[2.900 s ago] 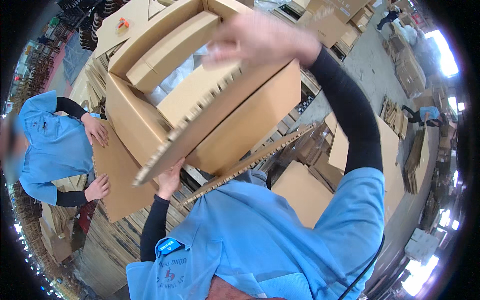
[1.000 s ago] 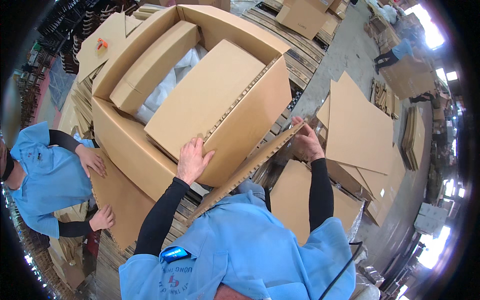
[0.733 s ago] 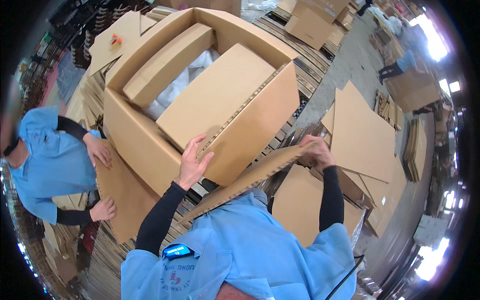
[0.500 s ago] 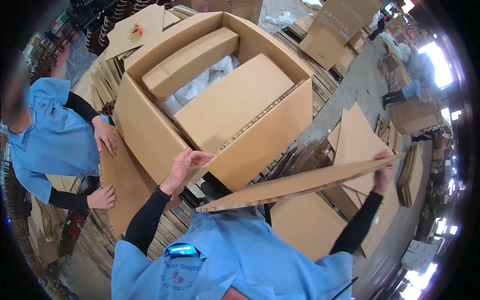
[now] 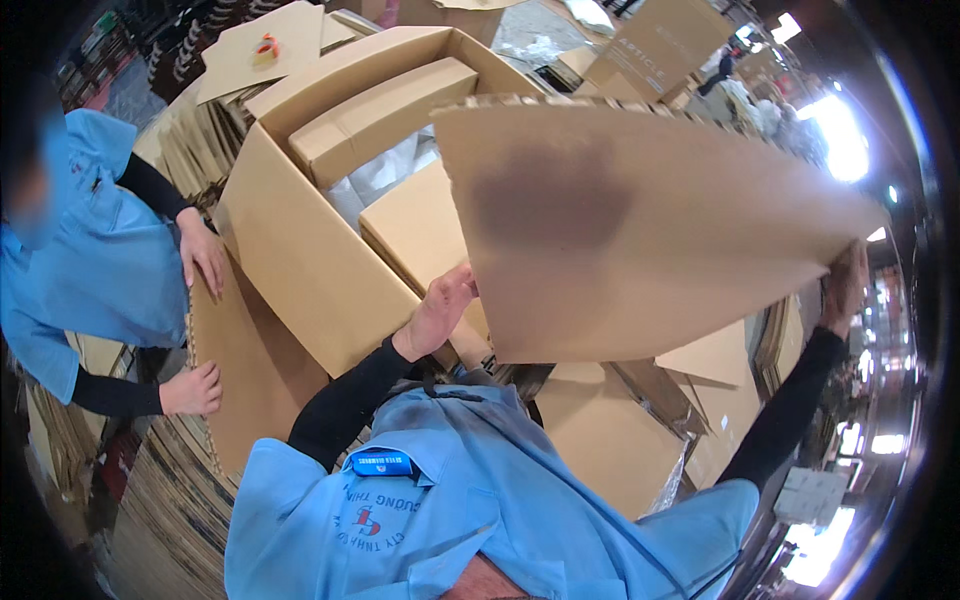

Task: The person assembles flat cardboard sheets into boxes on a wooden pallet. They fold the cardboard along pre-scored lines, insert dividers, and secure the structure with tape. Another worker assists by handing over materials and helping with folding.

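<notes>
A large flat cardboard sheet (image 5: 640, 270) stands tilted up in front of me, with a dark shadow across its face. My right hand (image 5: 847, 285) is closed on its right edge. My left hand (image 5: 438, 312) is at the sheet's lower left edge, fingers bent; their tips meet that edge, and whether they grip it is hidden. Beyond is a big open cardboard box (image 5: 300, 250), partly covered by the sheet. Inside lie a long narrow carton (image 5: 385, 120), white wrapping (image 5: 385, 185) and a wider carton piece (image 5: 420, 225).
At the left, a co-worker in a blue shirt (image 5: 110, 240) rests both hands on another cardboard sheet (image 5: 250, 350) beside the box. An orange tape roll (image 5: 266, 50) lies on stacked cardboard (image 5: 225, 75). More flat cardboard (image 5: 600, 430) lies at my right; further cartons (image 5: 655, 45) stand behind.
The cardboard sheet has swung up from nearly edge-on to show its broad face, now covering part of the box. My right hand rose outward; my left moved from the box corner to the sheet's edge.
</notes>
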A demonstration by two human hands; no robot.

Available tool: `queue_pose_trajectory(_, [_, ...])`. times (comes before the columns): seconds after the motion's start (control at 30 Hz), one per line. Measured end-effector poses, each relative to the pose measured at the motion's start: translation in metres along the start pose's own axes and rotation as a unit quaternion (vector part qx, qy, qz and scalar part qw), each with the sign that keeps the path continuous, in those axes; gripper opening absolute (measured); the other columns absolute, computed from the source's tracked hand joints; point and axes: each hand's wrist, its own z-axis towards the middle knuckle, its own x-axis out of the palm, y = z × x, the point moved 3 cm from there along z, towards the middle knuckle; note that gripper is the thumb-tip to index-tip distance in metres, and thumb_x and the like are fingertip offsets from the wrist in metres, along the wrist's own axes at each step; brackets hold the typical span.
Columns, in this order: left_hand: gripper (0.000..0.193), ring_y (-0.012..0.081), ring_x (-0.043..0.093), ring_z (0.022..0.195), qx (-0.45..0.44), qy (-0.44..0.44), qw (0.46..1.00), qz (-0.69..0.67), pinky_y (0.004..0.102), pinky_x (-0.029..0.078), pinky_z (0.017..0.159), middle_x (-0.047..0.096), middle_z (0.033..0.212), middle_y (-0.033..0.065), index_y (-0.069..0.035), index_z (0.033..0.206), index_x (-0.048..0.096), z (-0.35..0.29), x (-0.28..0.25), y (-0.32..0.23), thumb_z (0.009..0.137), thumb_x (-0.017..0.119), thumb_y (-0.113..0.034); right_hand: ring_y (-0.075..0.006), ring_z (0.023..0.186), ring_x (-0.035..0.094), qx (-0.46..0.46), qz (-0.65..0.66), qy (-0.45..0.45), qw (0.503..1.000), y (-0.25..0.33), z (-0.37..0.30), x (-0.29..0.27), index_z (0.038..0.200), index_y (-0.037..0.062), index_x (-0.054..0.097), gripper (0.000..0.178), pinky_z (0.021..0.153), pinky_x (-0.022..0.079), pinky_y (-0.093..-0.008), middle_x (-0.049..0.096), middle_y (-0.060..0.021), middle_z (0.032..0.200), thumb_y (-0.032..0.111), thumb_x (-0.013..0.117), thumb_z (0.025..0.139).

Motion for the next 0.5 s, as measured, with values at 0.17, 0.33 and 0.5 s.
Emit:
queue_pose_trajectory(0.17, [0.032,0.0182,0.062,0.096,0.02,-0.077,0.983,0.167,0.0323,0.05,0.084,0.065,0.106,0.0061,-0.001,0.118,0.061,0.013,0.015,-0.001,0.092,0.062,-0.02,-0.0157,0.107,0.058,-0.053,-0.07,0.006,0.996,0.01,0.025,0.033,0.128,-0.0027,0.053,0.041,0.093,0.046,-0.0297,0.062,-0.0094,0.118,0.025,0.056,0.098])
queue_pose_trajectory(0.33, [0.022,0.0195,0.065,0.087,0.206,-0.11,0.906,0.352,0.0312,0.052,0.076,0.067,0.099,0.0092,-0.001,0.105,0.065,0.067,0.059,-0.108,0.083,0.067,-0.006,-0.0205,0.114,0.057,-0.11,-0.048,-0.005,0.993,0.083,0.058,0.042,0.136,0.0038,0.048,0.044,0.096,0.046,-0.0349,0.059,-0.01,0.127,0.025,0.054,0.098])
queue_pose_trajectory(0.5, [0.046,0.0233,0.061,0.096,0.597,-0.004,0.36,0.717,0.0362,0.049,0.084,0.063,0.11,0.0107,-0.001,0.121,0.056,0.138,0.077,-0.276,0.088,0.066,-0.031,-0.0261,0.122,0.052,-0.075,-0.084,-0.006,0.994,0.133,0.054,0.031,0.14,0.0041,0.043,0.05,0.1,0.044,-0.0405,0.054,-0.014,0.134,0.025,0.054,0.096])
